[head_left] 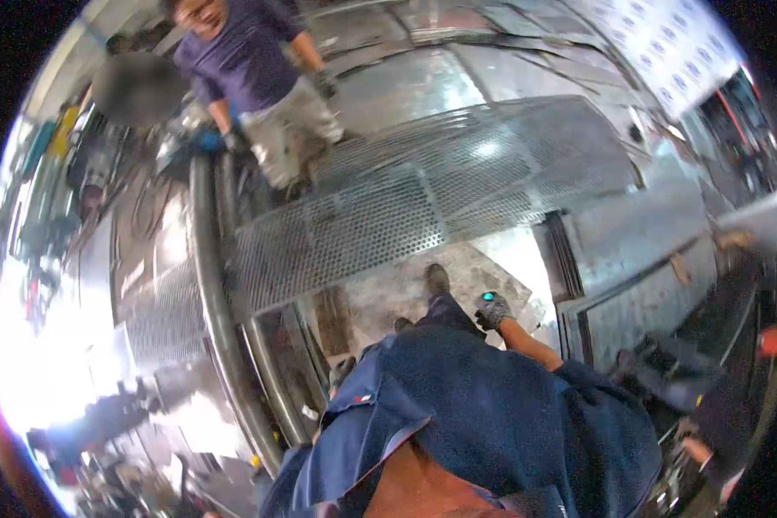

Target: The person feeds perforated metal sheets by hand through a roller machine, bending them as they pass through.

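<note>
gripping a teal-topped item (pixel 489 296), probably light, rigid, best held round its sides, right fingers (pixel 495 312) curl, left fingers (pixel 343 371) unclear.

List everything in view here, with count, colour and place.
Perforated metal sheets: several, silver-grey, centre
Plain metal sheets: several, grey, right and top
Metal pipes: at least two, grey, left of centre
Logo-printed panel: one, white and blue, upper right
Co-worker: one, purple top, upper left
Blurred clutter: uncountable, mixed colours, left
Shoes: two, dark, centre
Jacket: one, navy, bottom
Left hand: one, dark glove, beside jacket
Right hand: one, grey glove, teal spot, right of shoes
</note>
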{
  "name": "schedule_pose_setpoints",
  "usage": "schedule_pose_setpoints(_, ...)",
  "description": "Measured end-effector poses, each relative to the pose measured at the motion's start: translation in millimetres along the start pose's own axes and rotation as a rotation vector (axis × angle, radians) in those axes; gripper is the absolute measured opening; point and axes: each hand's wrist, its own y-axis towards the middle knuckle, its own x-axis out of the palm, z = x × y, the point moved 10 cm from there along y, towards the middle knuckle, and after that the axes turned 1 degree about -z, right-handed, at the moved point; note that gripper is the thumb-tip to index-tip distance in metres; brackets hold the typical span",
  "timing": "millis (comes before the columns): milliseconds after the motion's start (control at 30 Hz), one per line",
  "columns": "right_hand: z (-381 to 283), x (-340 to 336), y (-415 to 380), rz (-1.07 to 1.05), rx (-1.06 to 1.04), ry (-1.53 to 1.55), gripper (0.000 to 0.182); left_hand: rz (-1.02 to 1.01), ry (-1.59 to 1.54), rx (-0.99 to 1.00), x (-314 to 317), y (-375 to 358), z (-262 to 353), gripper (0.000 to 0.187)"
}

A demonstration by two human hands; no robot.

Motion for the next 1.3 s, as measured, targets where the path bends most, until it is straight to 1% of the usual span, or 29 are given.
schedule_pose_setpoints(67, -24.1, 5.9, -15.8, -0.044, 0.183, 0.021, 0.025, -0.034, 0.15, 0.137, -3.0, 18.0, 5.6, 0.025)
schedule_pose_setpoints(100, -31.4, 9.7, -15.4, -0.072, 0.194, 0.055, 0.025, -0.015, 0.243, 0.214, -5.2, 26.6, 10.0, 0.025)
schedule_pose_setpoints(133, -28.7, 12.2, -11.1, -0.097, 0.204, 0.09, 0.025, -0.132, 0.01, 0.204, 5.3, 20.8, 11.0, 0.026)
schedule_pose_setpoints(167, -38.2, 4.5, -31.6, 0.049, 0.395, 0.259, 0.025, -0.132, -0.118, 0.122, 6.7, 16.7, 14.8, 0.029)
schedule_pose_setpoints(200, -42.3, 12.5, -28.8, 0.015, 0.39, 0.214, 0.025, -0.122, -0.249, 0.041, 8.8, 11.0, 19.9, 0.034)
schedule_pose_setpoints(233, -44.4, 15.4, -32.4, 0.056, 0.412, 0.285, 0.026, -0.006, -0.279, -0.127, 5.8, 3.1, 14.1, 0.04)
schedule_pose_setpoints(267, -44.2, 13.0, -34.6, 0.095, 0.434, 0.352, 0.026, 0.026, -0.224, -0.084, 9.9, -17.6, 36.6, 0.042)
schedule_pose_setpoints(300, -52.4, 15.0, -31.5, 0.019, 0.367, 0.359, 0.027, 0.063, -0.167, -0.045, 12.2, -35.9, 53.6, 0.043)
schedule_pose_setpoints(333, -53.3, 18.6, -29.3, -0.019, 0.363, 0.31, 0.027, 0.098, -0.217, -0.055, 13.1, -41.9, 52.9, 0.043)
schedule_pose_setpoints(400, -55.4, 14.1, -27.9, 0.099, 0.396, 0.38, 0.03, 0.172, -0.1, -0.031, 8.9, -47.5, 48.3, 0.045)
schedule_pose_setpoints(467, -69.8, 15.5, -27.2, 0.019, 0.338, 0.343, 0.029, 0.226, -0.141, -0.033, 8.6, -49.9, 34.4, 0.043)
schedule_pose_setpoints(533, -73.6, 11.5, -8.0, -0.035, 0.096, 0.211, 0.025, 0.272, -0.172, -0.038, 6.4, -48.5, 18.3, 0.042)
schedule_pose_setpoints(600, -90.8, 13.8, -1.9, -0.09, -0.03, 0.131, 0.024, 0.243, 0.037, -0.081, 4.8, -47.1, 10.9, 0.042)
schedule_pose_setpoints(667, -71.5, 6.4, -0.9, 0.013, 0.224, 0.266, 0.025, 0.281, -0.001, -0.058, 4.5, -49.6, 1.2, 0.043)
schedule_pose_setpoints(733, -100.5, 1.1, -10.2, -0.002, 0.157, 0.11, 0.019, 0.318, 0.013, -0.028, 3.2, -44.6, -7.8, 0.041)
schedule_pose_setpoints(800, -111.4, 2.7, -10.0, -0.084, 0.088, 0.055, 0.013, 0.355, 0.04, -0.034, 2.1, -51.7, 1.0, 0.041)
schedule_pose_setpoints(867, -107.9, 3.6, -3.1, -0.106, 0.109, -0.049, 0.012, 0.295, 0.041, -0.073, 5.2, -44.2, -3.3, 0.043)
schedule_pose_setpoints(900, -116.3, 6.9, 2.9, -0.135, -0.036, 0.002, 0.013, 0.296, 0.0, -0.063, 5.7, -43.6, -0.6, 0.045)
schedule_pose_setpoints(933, -106.3, 0.9, 11.4, -0.107, 0.01, -0.007, 0.014, 0.309, -0.014, -0.064, 5.0, -43.5, 0.8, 0.045)
schedule_pose_setpoints(1000, -114.3, -3.5, 10.2, -0.053, 0.103, -0.022, 0.016, 0.302, 0.026, -0.066, 6.7, -48.9, 14.3, 0.048)
schedule_pose_setpoints(1033, -107.1, -0.5, 24.0, -0.093, -0.013, 0.014, 0.017, 0.297, 0.001, -0.06, 8.3, -52.7, 21.8, 0.048)
schedule_pose_setpoints(1100, -123.0, 2.9, 11.3, -0.066, 0.096, 0.174, 0.02, 0.288, -0.002, -0.047, 8.9, -47.3, 27.3, 0.046)
schedule_pose_setpoints(1133, -131.2, 7.0, 10.5, -0.07, 0.091, 0.172, 0.02, 0.272, 0.004, -0.038, 8.5, -43.4, 29.8, 0.045)
schedule_pose_setpoints(1200, -133.7, 5.7, 20.0, -0.061, 0.02, 0.066, 0.023, 0.284, 0.027, -0.062, 7.7, -35.0, 29.8, 0.043)
schedule_pose_setpoints(1233, -131.5, 7.8, 22.1, -0.065, 0.014, 0.065, 0.023, 0.291, 0.054, -0.089, 5.5, -31.8, 28.2, 0.042)
schedule_pose_setpoints(1300, -121.2, 1.2, 28.6, 0.019, -0.044, -0.051, 0.025, 0.304, 0.052, -0.066, 1.8, -31.3, 34.4, 0.041)
